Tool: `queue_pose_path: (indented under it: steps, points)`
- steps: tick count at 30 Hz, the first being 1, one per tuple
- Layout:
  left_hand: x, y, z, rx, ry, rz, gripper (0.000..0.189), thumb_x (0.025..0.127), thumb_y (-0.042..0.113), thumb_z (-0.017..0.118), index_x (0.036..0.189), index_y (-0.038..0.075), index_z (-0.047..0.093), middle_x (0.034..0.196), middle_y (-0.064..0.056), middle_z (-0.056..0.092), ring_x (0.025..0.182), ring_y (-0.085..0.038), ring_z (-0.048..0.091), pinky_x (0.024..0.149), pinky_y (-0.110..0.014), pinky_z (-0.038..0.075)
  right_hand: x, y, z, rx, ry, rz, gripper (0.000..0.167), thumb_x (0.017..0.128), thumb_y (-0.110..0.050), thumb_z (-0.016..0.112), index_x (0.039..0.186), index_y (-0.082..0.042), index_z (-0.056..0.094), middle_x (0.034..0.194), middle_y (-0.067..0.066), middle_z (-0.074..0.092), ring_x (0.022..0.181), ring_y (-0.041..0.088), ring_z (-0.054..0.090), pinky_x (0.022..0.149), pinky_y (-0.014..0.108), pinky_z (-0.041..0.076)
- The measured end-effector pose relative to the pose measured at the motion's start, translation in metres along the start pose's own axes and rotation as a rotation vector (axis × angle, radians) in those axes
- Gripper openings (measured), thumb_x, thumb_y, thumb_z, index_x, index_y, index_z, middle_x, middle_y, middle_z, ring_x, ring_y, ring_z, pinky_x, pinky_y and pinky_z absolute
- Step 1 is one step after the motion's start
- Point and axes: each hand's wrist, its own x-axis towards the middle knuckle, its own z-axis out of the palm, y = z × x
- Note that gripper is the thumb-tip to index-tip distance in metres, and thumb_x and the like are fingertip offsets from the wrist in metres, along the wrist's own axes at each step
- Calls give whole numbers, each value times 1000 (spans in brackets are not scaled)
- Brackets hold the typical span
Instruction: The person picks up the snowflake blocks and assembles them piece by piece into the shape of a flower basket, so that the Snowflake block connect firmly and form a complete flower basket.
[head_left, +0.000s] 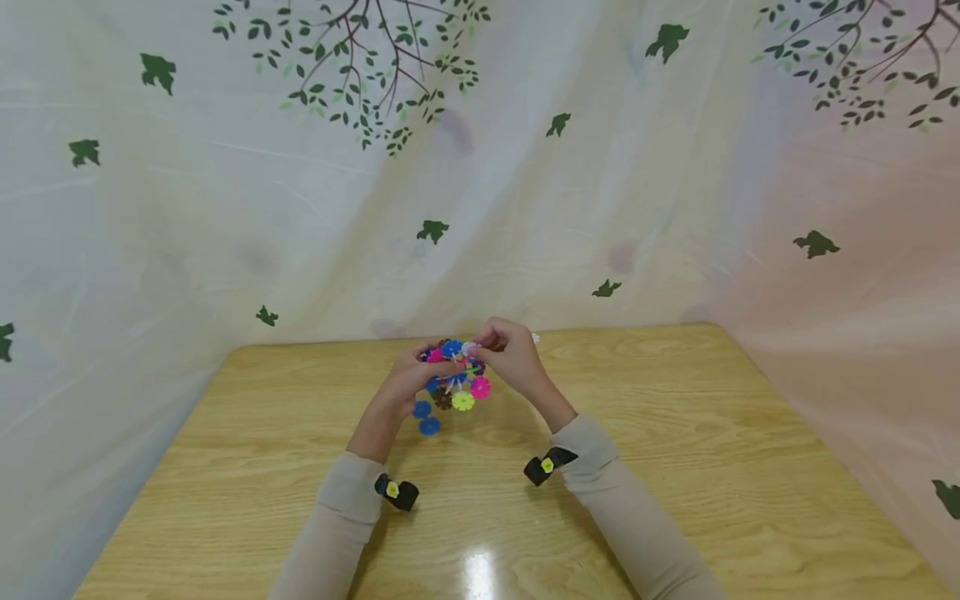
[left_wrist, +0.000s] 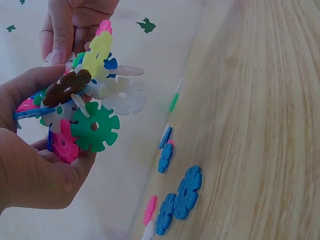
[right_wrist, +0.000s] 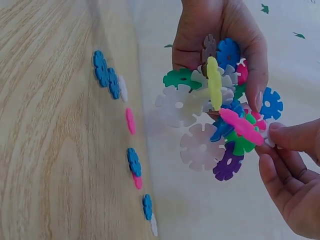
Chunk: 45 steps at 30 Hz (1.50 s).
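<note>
A rounded cluster of interlocking snowflake discs [left_wrist: 95, 127] is held up over the far part of the table. Its notched pieces are pink, green, yellow, brown, blue, purple and white, slotted together at many angles. My left hand [head_left: 405, 379] grips the cluster from its left side, thumb across it and fingers beneath. At the opposite side, my right hand [head_left: 516, 354] pinches a white disc [right_wrist: 269, 138] between thumb and fingers, against the cluster's edge. Fingertips partly cover that disc, so whether it is slotted in cannot be told.
Loose discs lie on the wooden table [head_left: 660, 467] below the cluster, among them blue discs [left_wrist: 187, 192], a pink disc [right_wrist: 130, 121] and a white disc [right_wrist: 123, 89]. Behind the table's far edge hangs a pale curtain [head_left: 337, 250] with leaf prints.
</note>
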Motion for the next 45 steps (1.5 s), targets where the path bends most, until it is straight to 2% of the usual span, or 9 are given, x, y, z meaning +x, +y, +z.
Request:
queue_pose_path:
  steps: [5,9,12,16,20,27,33,39,45]
  points:
    - [0,0,-2,-2,-4,21,64,86,21,81,143,11,56,130,-14,63,113,-25,57,106,-45,45,-1,2,3,32,13,-17,8,90,-1,75,87,2,68,83,21,71,70,40,68,64,40,61]
    - [-1,0,-3,-22,-10,14,62,85,19,81,142,11,57,129,-12,64,112,-23,59,108,-47,44,-2,4,4,72,0,-17,8,90,-1,75,88,3,68,84,23,71,70,41,69,65,48,61]
    - [0,0,-3,-35,-18,15,61,86,19,80,142,11,58,128,-11,65,113,-22,59,110,-48,42,-1,4,3,69,-11,-20,8,91,-1,74,89,4,68,85,24,71,71,42,69,66,48,61]
    - [2,2,-1,-67,-89,10,60,89,21,77,144,10,56,124,-6,67,110,-19,61,106,-45,45,1,3,-2,29,-14,-10,6,92,-1,73,91,3,69,86,22,71,73,44,69,66,44,62]
    - [3,1,1,-79,-166,-15,53,93,22,72,141,6,57,114,-2,71,103,-16,65,96,-39,50,2,5,-6,5,-40,25,6,93,-2,73,93,3,69,87,22,71,74,43,68,67,45,61]
    - [4,-3,2,-86,-199,-56,51,95,20,67,141,2,55,110,-3,72,97,-15,67,91,-35,55,2,6,-10,-1,-110,52,10,94,-5,71,99,4,71,89,23,71,79,42,69,70,52,61]
    - [2,-3,3,-74,-222,-67,50,95,21,66,139,0,54,103,-1,71,94,-14,68,89,-35,56,2,6,-13,-37,-140,77,8,95,-6,71,100,0,72,90,17,72,80,35,70,72,50,61]
    - [0,-2,5,-47,-229,-88,47,95,22,66,135,1,54,106,-1,67,98,-17,62,88,-36,54,2,4,-15,-82,-173,85,10,95,-10,73,101,-3,74,92,14,74,79,21,68,71,39,60]
    - [-1,-2,8,-38,-242,-101,45,93,21,69,132,3,54,98,1,67,89,-14,62,78,-31,55,4,1,-12,-79,-218,70,11,93,-8,74,101,-1,74,92,15,74,78,17,68,69,31,58]
